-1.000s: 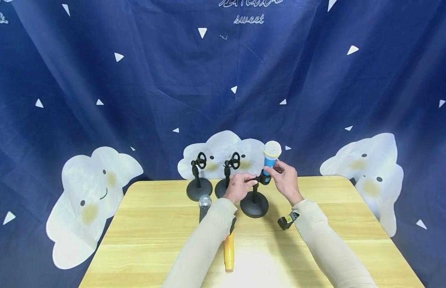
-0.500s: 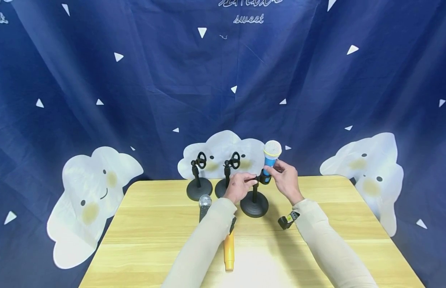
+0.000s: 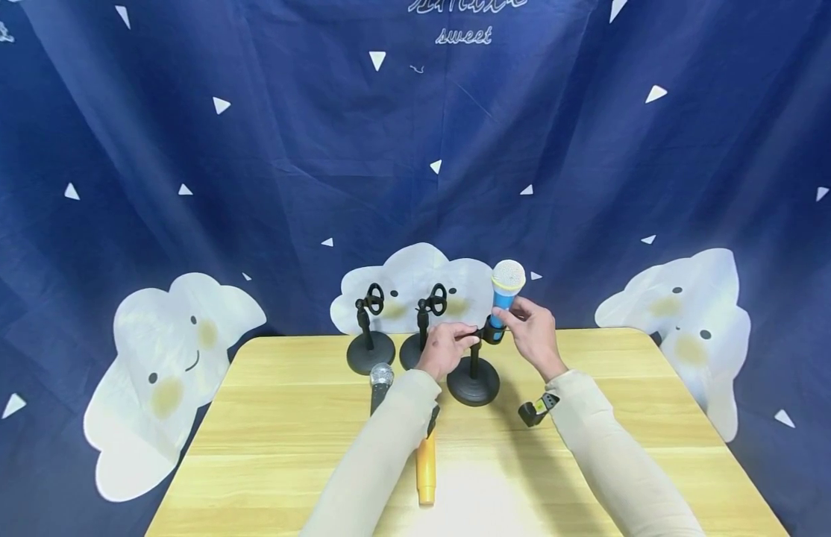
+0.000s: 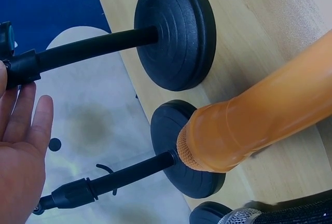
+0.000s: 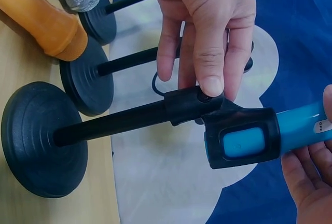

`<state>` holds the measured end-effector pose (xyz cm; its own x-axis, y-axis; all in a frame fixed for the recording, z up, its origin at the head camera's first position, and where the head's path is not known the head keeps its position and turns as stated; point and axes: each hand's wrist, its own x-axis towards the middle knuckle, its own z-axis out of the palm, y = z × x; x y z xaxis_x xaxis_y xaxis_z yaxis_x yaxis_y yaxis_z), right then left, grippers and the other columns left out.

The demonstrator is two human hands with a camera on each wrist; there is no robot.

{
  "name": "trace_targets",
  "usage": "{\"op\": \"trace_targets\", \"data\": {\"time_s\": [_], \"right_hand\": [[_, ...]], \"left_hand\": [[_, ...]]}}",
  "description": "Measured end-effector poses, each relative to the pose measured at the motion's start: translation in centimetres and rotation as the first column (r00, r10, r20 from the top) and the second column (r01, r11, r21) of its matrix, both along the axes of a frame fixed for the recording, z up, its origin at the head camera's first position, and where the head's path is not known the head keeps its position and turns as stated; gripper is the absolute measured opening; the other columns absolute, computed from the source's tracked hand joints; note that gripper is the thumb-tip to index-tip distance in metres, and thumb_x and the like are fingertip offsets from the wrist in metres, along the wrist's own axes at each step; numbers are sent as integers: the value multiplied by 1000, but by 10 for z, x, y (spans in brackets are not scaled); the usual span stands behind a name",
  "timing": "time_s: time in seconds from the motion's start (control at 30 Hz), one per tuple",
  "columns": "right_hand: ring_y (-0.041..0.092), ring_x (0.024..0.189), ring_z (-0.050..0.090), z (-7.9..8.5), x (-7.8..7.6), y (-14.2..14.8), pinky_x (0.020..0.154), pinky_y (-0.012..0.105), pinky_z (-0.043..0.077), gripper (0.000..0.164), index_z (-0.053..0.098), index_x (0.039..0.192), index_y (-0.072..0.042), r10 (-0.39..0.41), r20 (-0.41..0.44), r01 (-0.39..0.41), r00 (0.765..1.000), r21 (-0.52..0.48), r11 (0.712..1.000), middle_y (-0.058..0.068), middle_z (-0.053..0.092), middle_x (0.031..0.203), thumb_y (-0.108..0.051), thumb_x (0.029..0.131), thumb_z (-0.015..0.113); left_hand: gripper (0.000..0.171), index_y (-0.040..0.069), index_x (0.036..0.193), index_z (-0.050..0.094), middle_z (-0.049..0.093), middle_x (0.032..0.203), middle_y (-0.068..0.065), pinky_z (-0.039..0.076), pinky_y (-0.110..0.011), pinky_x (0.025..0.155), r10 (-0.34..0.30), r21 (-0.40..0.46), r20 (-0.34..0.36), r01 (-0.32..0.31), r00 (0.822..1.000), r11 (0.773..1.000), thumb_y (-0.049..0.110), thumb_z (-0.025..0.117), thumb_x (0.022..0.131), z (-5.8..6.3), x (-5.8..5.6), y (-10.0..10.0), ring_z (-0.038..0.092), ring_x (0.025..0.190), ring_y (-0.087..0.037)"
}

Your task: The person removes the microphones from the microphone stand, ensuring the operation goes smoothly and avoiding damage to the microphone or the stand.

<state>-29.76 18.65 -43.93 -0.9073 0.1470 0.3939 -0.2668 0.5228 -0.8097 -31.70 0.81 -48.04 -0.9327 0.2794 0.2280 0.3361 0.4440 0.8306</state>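
A blue microphone (image 3: 507,280) with a white mesh head sits in the black clip (image 5: 270,136) of the rightmost desk stand (image 3: 473,383), mesh end up. My right hand (image 3: 536,337) pinches its blue body just above the clip, thumb on the near side. My left hand (image 3: 445,350) grips the top of the same stand, where the pole meets the clip; in the right wrist view its thumb (image 5: 211,76) presses on the joint. Through the clip's window shows the blue handle.
Two more black stands (image 3: 371,350) (image 3: 415,349) with ring clips stand to the left. An orange microphone (image 3: 426,471) and a black one with a silver mesh head (image 3: 382,377) lie on the wooden table (image 3: 281,440), partly behind my left sleeve. A blue curtain (image 3: 288,164) hangs behind.
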Motion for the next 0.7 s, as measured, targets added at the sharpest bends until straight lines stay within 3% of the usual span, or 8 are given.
{"op": "trace_targets", "data": {"time_s": [0.1,0.27,0.7], "right_hand": [[23,76,65,1,0,0,61,29,46,20,68,85,-4,-2,-16,2,1000,10,1000,11,73,82,-22,90,76],[20,74,65,3,0,0,59,24,47,21,67,82,-5,-6,-21,6,1000,15,1000,10,73,82,-22,90,77],[21,68,58,8,0,1,55,27,41,25,62,77,-7,-3,-29,3,1000,16,1000,8,71,78,-22,90,76]], "left_hand": [[26,7,118,74,73,114,-8,56,-28,88,-3,11,9,3,1000,1000,11,72,92,-1,0,0,71,100,-18],[26,6,118,74,73,114,-8,57,-27,87,-11,25,31,10,999,1000,12,71,93,-2,-1,1,72,99,-17],[26,9,119,74,73,114,-6,56,-28,89,-7,-9,4,7,1000,1000,15,71,93,-2,-2,-1,71,102,-16]]}}
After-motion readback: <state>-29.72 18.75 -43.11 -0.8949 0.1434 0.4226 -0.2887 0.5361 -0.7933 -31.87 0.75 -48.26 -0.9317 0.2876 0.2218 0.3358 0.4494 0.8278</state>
